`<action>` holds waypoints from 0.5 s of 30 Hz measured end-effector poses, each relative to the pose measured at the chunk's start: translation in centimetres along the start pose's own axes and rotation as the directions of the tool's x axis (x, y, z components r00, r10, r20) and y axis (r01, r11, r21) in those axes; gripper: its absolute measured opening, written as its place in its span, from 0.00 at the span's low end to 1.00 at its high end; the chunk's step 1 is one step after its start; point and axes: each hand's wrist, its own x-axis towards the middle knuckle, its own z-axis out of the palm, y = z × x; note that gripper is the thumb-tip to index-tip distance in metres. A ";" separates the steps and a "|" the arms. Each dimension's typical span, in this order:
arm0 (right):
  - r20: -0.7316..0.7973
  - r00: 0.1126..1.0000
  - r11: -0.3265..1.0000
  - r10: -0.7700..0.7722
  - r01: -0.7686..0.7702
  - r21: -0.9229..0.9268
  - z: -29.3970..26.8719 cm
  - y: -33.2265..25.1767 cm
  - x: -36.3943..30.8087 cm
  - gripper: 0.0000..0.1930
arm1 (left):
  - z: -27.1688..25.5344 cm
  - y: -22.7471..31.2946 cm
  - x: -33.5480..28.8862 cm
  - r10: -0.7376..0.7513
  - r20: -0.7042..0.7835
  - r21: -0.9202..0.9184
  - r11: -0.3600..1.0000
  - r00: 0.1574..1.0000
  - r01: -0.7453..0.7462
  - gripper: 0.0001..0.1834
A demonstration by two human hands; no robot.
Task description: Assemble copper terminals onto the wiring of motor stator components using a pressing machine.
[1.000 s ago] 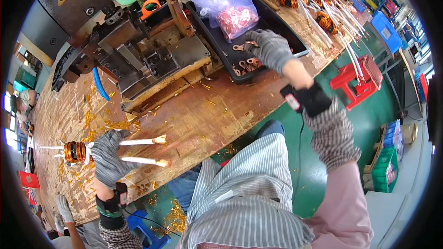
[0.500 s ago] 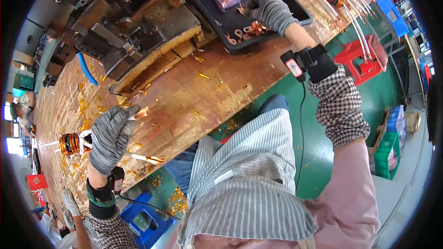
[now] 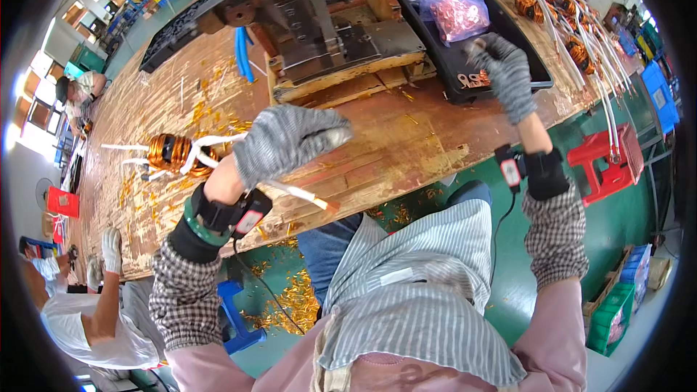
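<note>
My left hand [image 3: 287, 147], in a grey knit glove, is closed around a white-sleeved lead of a copper coil [image 3: 165, 152]; the glove hides the gripped part. The coil lies on the wooden bench to its left. A second white lead [image 3: 299, 193] comes out below the hand, its bare copper end toward the bench edge. Over the black tray [image 3: 539, 58], my gloved right hand [image 3: 507, 76] pinches a small copper lug at its fingertips, largely covered. Loose copper lugs [image 3: 473, 80] lie in the tray beside a clear bag of lugs [image 3: 459, 18].
A dark metal press [image 3: 348, 43] stands behind my hands, blue tubing [image 3: 243, 54] beside it. More coils with white leads [image 3: 573, 51] lie at the far right, above a red stool [image 3: 606, 163]. Copper scraps litter bench and floor. A co-worker's gloved hand [image 3: 111, 250] rests at the left.
The view has swung left. My left hand has lifted and turned toward the press, with the coil lead still in it. The right hand stays over the tray, its fingers still pinched.
</note>
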 end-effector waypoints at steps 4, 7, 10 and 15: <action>0.369 0.874 0.858 0.315 -0.428 0.283 5.9 -6.3 -5.7 0.10 | -0.9 -0.1 -0.5 -0.012 0.016 -0.209 0.978 1.000 0.015 0.20; 0.435 0.830 0.781 0.349 -0.514 0.354 8.6 -6.2 -7.9 0.09 | -2.0 -1.6 -1.8 -0.078 0.071 -0.230 0.969 0.994 0.092 0.22; 0.388 0.820 0.760 0.421 -0.552 0.343 10.7 -6.5 -8.3 0.09 | -2.2 -2.1 -2.7 -0.053 0.031 -0.179 0.982 0.998 0.058 0.18; 0.430 0.797 0.769 0.424 -0.568 0.294 12.6 -6.9 -7.7 0.11 | -0.6 -2.8 -2.9 0.045 -0.138 -0.054 0.997 0.989 -0.053 0.14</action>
